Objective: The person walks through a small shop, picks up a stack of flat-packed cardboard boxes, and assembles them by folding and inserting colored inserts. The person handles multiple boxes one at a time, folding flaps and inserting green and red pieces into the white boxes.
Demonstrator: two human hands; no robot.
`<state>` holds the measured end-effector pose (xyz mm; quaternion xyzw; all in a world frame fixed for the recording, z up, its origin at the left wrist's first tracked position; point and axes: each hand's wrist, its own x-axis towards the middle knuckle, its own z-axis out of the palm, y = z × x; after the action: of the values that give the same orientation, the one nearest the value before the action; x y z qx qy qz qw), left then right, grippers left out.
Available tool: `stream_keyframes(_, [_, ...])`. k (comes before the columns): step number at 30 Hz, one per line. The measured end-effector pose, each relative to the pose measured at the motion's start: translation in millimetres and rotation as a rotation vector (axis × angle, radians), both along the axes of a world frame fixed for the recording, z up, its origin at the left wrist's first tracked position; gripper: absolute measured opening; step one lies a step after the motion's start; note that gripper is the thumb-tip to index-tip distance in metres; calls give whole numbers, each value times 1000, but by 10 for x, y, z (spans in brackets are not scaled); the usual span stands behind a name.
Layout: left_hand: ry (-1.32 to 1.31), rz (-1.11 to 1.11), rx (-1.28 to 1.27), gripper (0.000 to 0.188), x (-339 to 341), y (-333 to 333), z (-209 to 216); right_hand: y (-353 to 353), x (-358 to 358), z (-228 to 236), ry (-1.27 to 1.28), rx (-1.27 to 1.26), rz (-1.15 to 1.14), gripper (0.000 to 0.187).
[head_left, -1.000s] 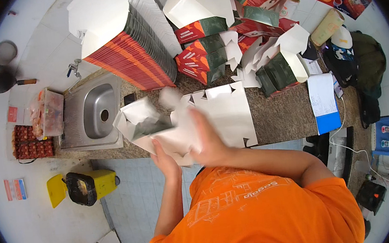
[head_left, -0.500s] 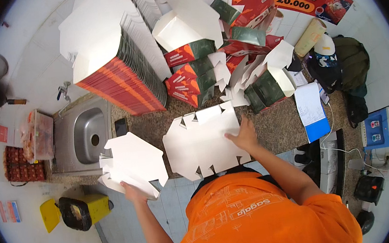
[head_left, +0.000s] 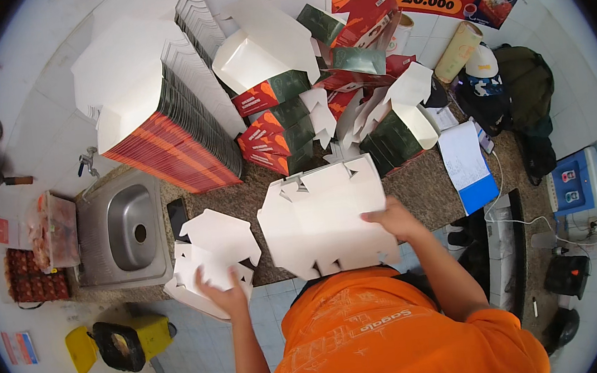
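A stack of flat white box blanks (head_left: 323, 216) lies on the speckled counter (head_left: 420, 178) in front of me. My right hand (head_left: 391, 219) rests flat on its right side. My left hand (head_left: 221, 294) presses on a partly folded white box (head_left: 215, 252) at the counter's front edge, just right of the steel sink (head_left: 121, 229). A dark phone (head_left: 178, 216) lies between the sink and this box.
A tall slanted stack of red and green flat cartons (head_left: 164, 138) stands behind the sink. Folded red and green boxes (head_left: 285, 126) pile at the back. A white and blue notebook (head_left: 468, 166) lies at the right. A yellow bin (head_left: 116, 341) sits on the floor.
I have set the folded white box down to the left by the sink. My right hand has come to rest on the flat stack of blanks. The view has shifted slightly.
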<state>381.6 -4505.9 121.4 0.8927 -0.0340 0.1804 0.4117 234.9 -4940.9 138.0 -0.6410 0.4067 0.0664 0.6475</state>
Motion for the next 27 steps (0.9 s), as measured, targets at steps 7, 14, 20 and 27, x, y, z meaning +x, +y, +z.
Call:
stream_keyframes(7, [648,-648,-712,106,139,-1264,-31,-350,-388,1562,-457,-115,262,34])
stream_keyframes(14, [781,-1165,-796,78,-9,-1243,888,90,86,1142,-443,-109,-245,34])
stream_keyframes(20, [747,-1193,-831,72,-64,-1338,1212,619,489,1061,-925,71,-306,67])
stream_keyframes(27, [679,-837,-927,63,-14,-1114,1265,86,287,1053,-728,34,33,38])
